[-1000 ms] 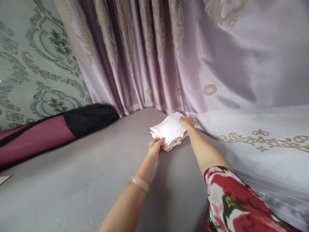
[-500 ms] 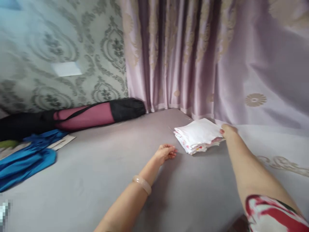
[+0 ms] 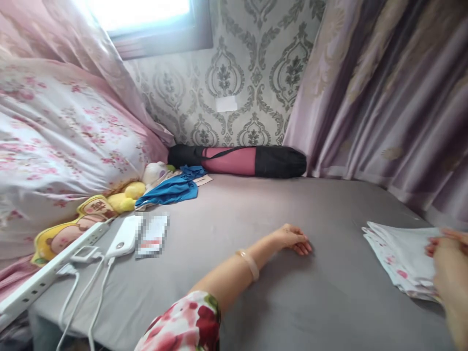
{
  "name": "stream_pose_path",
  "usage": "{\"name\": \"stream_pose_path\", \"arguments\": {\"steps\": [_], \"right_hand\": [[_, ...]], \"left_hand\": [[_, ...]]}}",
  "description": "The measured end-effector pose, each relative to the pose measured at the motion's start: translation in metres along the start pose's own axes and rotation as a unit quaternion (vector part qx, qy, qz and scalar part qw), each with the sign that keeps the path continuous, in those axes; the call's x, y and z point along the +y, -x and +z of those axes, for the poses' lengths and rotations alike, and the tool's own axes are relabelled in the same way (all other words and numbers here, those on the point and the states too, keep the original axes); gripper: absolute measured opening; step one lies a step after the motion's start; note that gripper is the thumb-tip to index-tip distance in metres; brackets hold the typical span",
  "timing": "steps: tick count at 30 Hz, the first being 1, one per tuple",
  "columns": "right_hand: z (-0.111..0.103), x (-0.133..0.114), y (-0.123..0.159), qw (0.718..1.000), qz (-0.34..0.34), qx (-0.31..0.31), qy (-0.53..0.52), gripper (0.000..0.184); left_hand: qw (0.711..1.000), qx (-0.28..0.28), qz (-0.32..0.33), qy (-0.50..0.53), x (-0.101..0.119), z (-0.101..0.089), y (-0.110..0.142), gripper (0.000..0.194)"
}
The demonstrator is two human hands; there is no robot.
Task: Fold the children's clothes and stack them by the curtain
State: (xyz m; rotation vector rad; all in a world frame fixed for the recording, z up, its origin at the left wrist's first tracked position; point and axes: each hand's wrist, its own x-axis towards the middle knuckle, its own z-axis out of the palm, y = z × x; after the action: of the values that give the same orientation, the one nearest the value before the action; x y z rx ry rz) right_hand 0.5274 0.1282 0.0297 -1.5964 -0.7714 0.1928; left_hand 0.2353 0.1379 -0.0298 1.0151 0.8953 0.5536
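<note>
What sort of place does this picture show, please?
Most likely a bedroom: a grey sheet is spread flat like bedding, purple curtains hang beside it, and what look like yellow plush toys lie at the left.

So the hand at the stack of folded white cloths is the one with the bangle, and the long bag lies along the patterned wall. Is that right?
Not quite: the head view shows the bangle on the left hand's arm, while the right hand is at the stack of folded white cloths. The long bag does lie along the patterned wall.
</note>
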Motion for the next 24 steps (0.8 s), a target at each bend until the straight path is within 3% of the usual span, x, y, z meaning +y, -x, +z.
{"name": "stream_pose_path", "arguments": {"steps": [2, 3, 7, 10, 14, 17, 19, 24], "right_hand": [[0.027, 0.017, 0.022, 0.997, 0.032, -0.068, -0.017, 0.024], [0.043, 0.023, 0.035, 0.990, 0.040, -0.132, -0.017, 0.023], [0.104, 0.028, 0.091, 0.944, 0.068, -0.320, 0.046, 0.022], [0.137, 0.016, 0.122, 0.913, -0.025, -0.371, 0.169, 0.021], [0.156, -0.008, 0.153, 0.854, -0.095, -0.402, 0.317, 0.026], [0.155, -0.019, 0.171, 0.836, -0.098, -0.386, 0.378, 0.032], [0.151, -0.020, 0.181, 0.839, -0.103, -0.364, 0.390, 0.035], [0.147, -0.019, 0.192, 0.838, -0.154, -0.342, 0.396, 0.035]], "left_hand": [[1.000, 0.001, 0.011, -0.001, -0.001, 0.001, 0.000, 0.019], [1.000, 0.003, 0.014, -0.001, -0.002, 0.001, 0.000, 0.019], [0.999, -0.008, 0.003, 0.032, 0.001, -0.005, 0.000, 0.019], [0.999, -0.016, -0.011, 0.035, 0.006, -0.024, 0.005, 0.019], [0.998, 0.017, -0.029, -0.056, 0.016, -0.068, 0.022, 0.013], [0.986, 0.131, -0.008, -0.107, 0.026, -0.110, 0.049, 0.012], [0.950, 0.276, 0.013, -0.145, 0.032, -0.140, 0.073, 0.011], [0.865, 0.466, 0.030, -0.181, 0.044, -0.223, 0.152, 0.009]]}}
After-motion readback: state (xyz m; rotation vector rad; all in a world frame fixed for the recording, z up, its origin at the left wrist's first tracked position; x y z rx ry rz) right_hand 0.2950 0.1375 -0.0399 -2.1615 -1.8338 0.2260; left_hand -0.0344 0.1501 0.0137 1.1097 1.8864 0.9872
